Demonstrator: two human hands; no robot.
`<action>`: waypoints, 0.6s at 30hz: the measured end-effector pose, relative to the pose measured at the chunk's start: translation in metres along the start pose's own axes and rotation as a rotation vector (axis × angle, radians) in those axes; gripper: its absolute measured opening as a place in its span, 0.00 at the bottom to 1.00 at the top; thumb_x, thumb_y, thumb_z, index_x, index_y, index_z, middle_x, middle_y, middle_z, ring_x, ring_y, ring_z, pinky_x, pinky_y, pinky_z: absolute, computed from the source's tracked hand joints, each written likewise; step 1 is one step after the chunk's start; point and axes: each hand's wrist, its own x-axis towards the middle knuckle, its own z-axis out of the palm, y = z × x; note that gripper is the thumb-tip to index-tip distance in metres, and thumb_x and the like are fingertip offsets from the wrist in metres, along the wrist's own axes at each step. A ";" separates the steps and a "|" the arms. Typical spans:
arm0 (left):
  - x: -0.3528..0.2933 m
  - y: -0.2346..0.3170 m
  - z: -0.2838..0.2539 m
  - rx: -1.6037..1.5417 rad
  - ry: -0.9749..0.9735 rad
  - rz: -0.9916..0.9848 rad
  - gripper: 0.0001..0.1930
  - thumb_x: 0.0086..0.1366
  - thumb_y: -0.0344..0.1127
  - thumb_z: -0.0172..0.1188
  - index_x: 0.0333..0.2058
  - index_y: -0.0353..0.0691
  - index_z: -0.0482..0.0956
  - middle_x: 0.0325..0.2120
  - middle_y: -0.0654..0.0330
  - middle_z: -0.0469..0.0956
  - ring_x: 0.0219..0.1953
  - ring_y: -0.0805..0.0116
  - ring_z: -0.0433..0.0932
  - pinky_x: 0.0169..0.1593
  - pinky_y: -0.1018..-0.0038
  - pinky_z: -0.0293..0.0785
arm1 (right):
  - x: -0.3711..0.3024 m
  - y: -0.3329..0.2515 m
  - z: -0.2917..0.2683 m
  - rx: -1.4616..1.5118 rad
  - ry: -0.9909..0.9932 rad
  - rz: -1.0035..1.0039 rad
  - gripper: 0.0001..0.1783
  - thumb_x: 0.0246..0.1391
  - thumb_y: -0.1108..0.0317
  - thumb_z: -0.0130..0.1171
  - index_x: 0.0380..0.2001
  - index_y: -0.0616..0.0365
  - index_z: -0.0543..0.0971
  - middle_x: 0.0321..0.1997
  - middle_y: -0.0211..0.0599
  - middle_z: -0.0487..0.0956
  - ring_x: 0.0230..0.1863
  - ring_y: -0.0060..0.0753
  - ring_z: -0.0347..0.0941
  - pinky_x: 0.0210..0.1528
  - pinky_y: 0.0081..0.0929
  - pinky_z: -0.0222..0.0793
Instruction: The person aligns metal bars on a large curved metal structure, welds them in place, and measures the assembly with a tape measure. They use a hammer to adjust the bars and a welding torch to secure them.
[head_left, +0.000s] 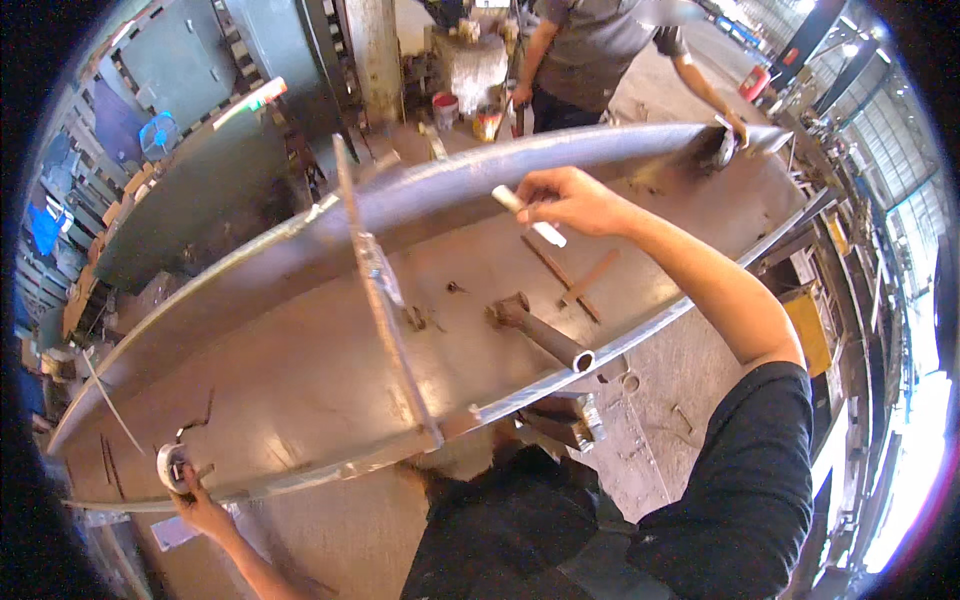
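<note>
While your right hand (578, 203) pinches a short white stick (547, 233) between thumb and fingers, your left hand (204, 512) grasps a round, pale-rimmed object (171, 462), its kind too small to tell.

Workpiece: one long, lens-shaped metal shell (290, 350), grey-brown inside, with curved, raised edges, lying across your front. Position of the held things: the white stick, tilted, over the shell's interior, right of the middle; the round object at the near edge, toward the shell's left end.

Across the shell, from far edge to near: one rusty bar (378, 303). To its right: one open-ended pipe (548, 339), end toward you; beyond the pipe, one dark thin strip (558, 276) and one brown flat strip (592, 277), the two meeting. Near your left hand: one bent rod (200, 414).

Far side: one co-worker (612, 62), a hand (740, 130) at the shell's right end. Behind: one red bucket (445, 105); far left, one blue fan (158, 136).
</note>
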 end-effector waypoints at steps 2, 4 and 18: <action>-0.029 0.012 0.017 -0.057 -0.037 -0.090 0.21 0.69 0.42 0.63 0.53 0.32 0.78 0.45 0.57 0.81 0.45 0.69 0.77 0.51 0.73 0.71 | -0.002 0.052 -0.003 -0.281 0.184 -0.069 0.17 0.53 0.59 0.67 0.36 0.62 0.81 0.31 0.39 0.79 0.34 0.32 0.75 0.39 0.34 0.71; -0.055 0.062 0.049 -0.099 -0.047 -0.123 0.21 0.69 0.45 0.64 0.51 0.32 0.78 0.38 0.61 0.79 0.37 0.73 0.73 0.42 0.76 0.69 | -0.004 0.095 -0.004 -0.395 0.230 0.087 0.17 0.52 0.57 0.66 0.34 0.60 0.79 0.30 0.47 0.80 0.34 0.46 0.78 0.39 0.40 0.72; -0.065 0.054 0.081 0.046 -0.040 -0.229 0.25 0.70 0.48 0.62 0.52 0.30 0.78 0.48 0.55 0.81 0.48 0.68 0.77 0.53 0.72 0.71 | 0.061 0.235 0.036 -0.881 -0.148 -0.341 0.22 0.61 0.68 0.48 0.58 0.53 0.72 0.45 0.47 0.78 0.35 0.53 0.82 0.34 0.45 0.79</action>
